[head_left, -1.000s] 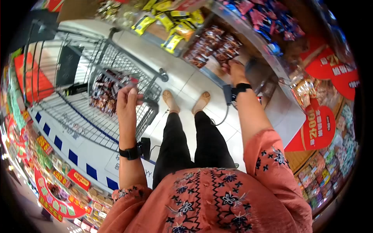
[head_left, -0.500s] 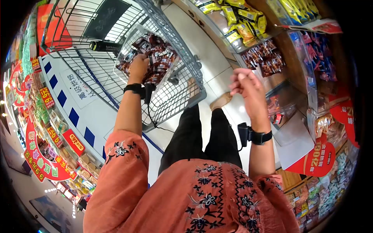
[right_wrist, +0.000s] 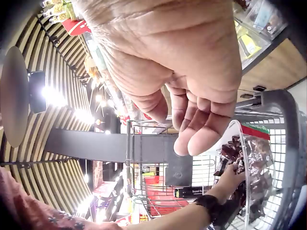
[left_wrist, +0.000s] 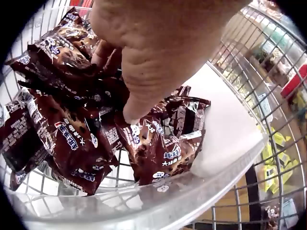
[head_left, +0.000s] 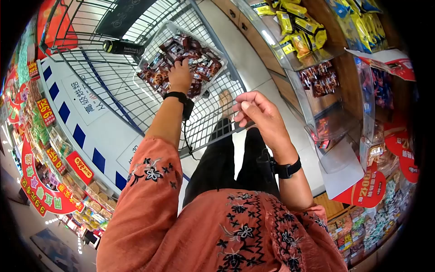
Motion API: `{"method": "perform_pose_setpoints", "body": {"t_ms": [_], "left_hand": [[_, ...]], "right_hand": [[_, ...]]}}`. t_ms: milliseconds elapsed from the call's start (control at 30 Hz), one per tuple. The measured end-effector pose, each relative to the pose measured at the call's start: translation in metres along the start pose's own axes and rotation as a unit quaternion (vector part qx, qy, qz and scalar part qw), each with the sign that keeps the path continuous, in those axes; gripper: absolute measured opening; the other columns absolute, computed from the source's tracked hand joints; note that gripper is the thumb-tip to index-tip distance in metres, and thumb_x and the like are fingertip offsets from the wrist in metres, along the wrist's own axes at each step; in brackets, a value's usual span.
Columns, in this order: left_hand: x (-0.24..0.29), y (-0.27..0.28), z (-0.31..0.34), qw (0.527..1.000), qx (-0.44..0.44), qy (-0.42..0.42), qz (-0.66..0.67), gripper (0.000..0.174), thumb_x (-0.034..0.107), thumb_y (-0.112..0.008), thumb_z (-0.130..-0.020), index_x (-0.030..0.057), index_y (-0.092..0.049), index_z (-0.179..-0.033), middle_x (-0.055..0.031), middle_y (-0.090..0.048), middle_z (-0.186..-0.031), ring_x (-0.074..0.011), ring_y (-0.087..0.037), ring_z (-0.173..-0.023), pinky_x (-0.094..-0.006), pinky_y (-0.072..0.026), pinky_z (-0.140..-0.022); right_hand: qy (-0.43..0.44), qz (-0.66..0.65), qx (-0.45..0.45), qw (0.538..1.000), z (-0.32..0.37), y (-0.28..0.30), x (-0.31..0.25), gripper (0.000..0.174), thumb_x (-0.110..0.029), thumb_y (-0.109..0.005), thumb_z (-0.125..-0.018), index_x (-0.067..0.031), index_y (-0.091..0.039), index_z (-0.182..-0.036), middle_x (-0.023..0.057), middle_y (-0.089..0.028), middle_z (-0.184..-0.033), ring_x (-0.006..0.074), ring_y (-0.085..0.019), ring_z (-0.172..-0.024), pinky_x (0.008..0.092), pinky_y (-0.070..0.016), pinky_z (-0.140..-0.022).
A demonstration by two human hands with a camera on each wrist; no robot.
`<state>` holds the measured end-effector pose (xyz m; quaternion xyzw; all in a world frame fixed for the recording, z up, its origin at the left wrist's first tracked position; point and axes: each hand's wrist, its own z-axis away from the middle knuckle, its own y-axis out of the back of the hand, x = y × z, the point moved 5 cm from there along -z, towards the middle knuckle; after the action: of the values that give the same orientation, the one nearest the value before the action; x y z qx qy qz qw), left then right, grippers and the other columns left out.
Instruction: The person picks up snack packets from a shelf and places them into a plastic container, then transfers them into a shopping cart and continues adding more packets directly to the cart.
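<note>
Many brown snack packets [head_left: 199, 61] lie in a clear plastic bin [head_left: 220, 68] inside the metal cart. My left hand [head_left: 180, 78] reaches into the bin; in the left wrist view, its thumb and fingers [left_wrist: 133, 111] press down among the brown packets [left_wrist: 72, 129]. Whether they grip one is hidden beneath the hand. My right hand [head_left: 263, 119] hovers over the cart's near right edge with loosely bent fingers and nothing in them, as the right wrist view of the hand [right_wrist: 192, 96] also shows.
Around the bin is the wire cart [head_left: 120, 84], with a black cylindrical item [head_left: 123, 47] beside it. Shelf bins at right hold yellow packets [head_left: 301, 29] and more brown packets [head_left: 321, 79]. A white counter with blue squares [head_left: 79, 135] runs along the left.
My right hand has come away from the shelf's brown packets toward the cart. My left hand has moved down into the bin, and the view has turned toward the shelves.
</note>
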<state>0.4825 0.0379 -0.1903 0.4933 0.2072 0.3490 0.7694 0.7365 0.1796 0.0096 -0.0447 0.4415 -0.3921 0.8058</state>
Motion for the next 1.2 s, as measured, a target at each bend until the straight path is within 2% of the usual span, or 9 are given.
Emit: {"method": "perform_pose_setpoints", "body": {"t_ms": [167,200,300,400,500,633,767,1033,1200], "left_hand": [[-0.031,0.01,-0.006,0.961,0.079,0.029,0.263,0.049,0.024,-0.063,-0.086,0.0051,-0.056,-0.131,-0.024,-0.067,-0.109,-0.0403,-0.065,-0.096,-0.0475,-0.0519,-0.085],[-0.033,0.025,0.001,0.943,0.055,0.09,0.314,0.049,0.025,-0.06,-0.089,-0.0017,-0.055,-0.13,-0.0259,-0.069,-0.105,-0.0354,-0.068,-0.096,-0.0441,-0.0518,-0.084],[-0.015,0.076,0.039,0.744,-0.048,0.161,0.646,0.047,0.028,-0.06,-0.091,-0.0013,-0.054,-0.128,-0.0119,-0.068,-0.104,-0.021,-0.067,-0.087,-0.0356,-0.0528,-0.074],[0.011,0.128,0.07,0.658,-0.118,0.111,0.736,0.044,0.03,-0.058,-0.093,0.0021,-0.055,-0.126,-0.0073,-0.067,-0.104,-0.0178,-0.065,-0.082,-0.0295,-0.0497,-0.067],[0.04,0.166,0.097,0.624,-0.154,0.073,0.763,0.039,0.032,-0.055,-0.096,0.0021,-0.057,-0.121,-0.0068,-0.067,-0.099,-0.0156,-0.065,-0.081,-0.0257,-0.0464,-0.063],[0.075,0.184,0.114,0.653,-0.198,0.009,0.731,0.042,0.035,-0.049,-0.1,-0.0009,-0.061,-0.117,-0.0055,-0.067,-0.092,-0.0132,-0.062,-0.076,-0.0247,-0.0447,-0.06],[0.102,0.185,0.123,0.697,-0.224,-0.014,0.681,0.046,0.038,-0.044,-0.104,-0.0015,-0.06,-0.122,-0.0059,-0.069,-0.09,-0.0111,-0.059,-0.071,-0.0242,-0.0435,-0.058],[0.155,0.203,0.139,0.756,-0.221,-0.05,0.613,0.053,0.041,-0.039,-0.106,-0.0009,-0.063,-0.125,-0.0048,-0.069,-0.088,-0.0073,-0.058,-0.063,-0.0195,-0.0394,-0.052],[0.183,0.201,0.138,0.76,-0.182,-0.05,0.623,0.036,0.037,-0.05,-0.105,0.0035,-0.061,-0.111,-0.0015,-0.064,-0.079,-0.0067,-0.059,-0.059,-0.0189,-0.0404,-0.05]], "right_hand": [[-0.01,0.015,0.003,1.0,-0.01,-0.008,0.002,0.025,-0.02,-0.054,-0.102,-0.0009,-0.059,-0.117,0.0078,-0.066,-0.103,0.0122,-0.063,-0.084,0.0259,-0.0502,-0.073],[-0.012,0.016,0.002,1.0,-0.012,-0.01,0.001,0.025,-0.02,-0.053,-0.102,-0.0011,-0.059,-0.117,0.0075,-0.066,-0.103,0.0123,-0.063,-0.084,0.0262,-0.0502,-0.074],[-0.015,0.026,0.012,0.999,-0.016,-0.015,-0.003,0.025,-0.019,-0.055,-0.101,-0.0009,-0.059,-0.117,0.0079,-0.065,-0.106,0.0124,-0.063,-0.084,0.0259,-0.0502,-0.072],[0.015,0.05,0.02,0.998,-0.024,-0.015,-0.007,0.029,-0.018,-0.057,-0.1,0.0002,-0.058,-0.122,0.0083,-0.065,-0.108,0.0124,-0.064,-0.083,0.0258,-0.0506,-0.071],[0.058,0.058,0.044,0.996,-0.025,-0.018,-0.027,0.035,-0.019,-0.059,-0.099,0.0014,-0.057,-0.127,0.0083,-0.064,-0.109,0.0123,-0.064,-0.08,0.0257,-0.0512,-0.069],[0.051,0.052,0.034,0.997,-0.023,-0.013,-0.041,0.041,-0.022,-0.065,-0.096,0.0029,-0.057,-0.127,0.0098,-0.064,-0.108,0.0124,-0.065,-0.079,0.025,-0.0527,-0.064],[0.065,0.032,0.021,0.997,-0.015,0.002,-0.036,0.028,-0.023,-0.065,-0.097,0.0006,-0.064,-0.112,0.0029,-0.065,-0.085,0.0087,-0.06,-0.066,0.024,-0.0503,-0.058],[0.074,-0.026,0.069,0.995,0.021,0.04,-0.029,0.015,-0.016,-0.059,-0.098,-0.0018,-0.063,-0.099,0.0009,-0.061,-0.074,0.008,-0.056,-0.058,0.0243,-0.0476,-0.055],[0.07,-0.056,0.103,0.991,0.041,0.069,-0.027,0.013,-0.015,-0.058,-0.098,-0.0028,-0.062,-0.099,0.0012,-0.061,-0.073,0.0086,-0.057,-0.058,0.0242,-0.0477,-0.056]]}}
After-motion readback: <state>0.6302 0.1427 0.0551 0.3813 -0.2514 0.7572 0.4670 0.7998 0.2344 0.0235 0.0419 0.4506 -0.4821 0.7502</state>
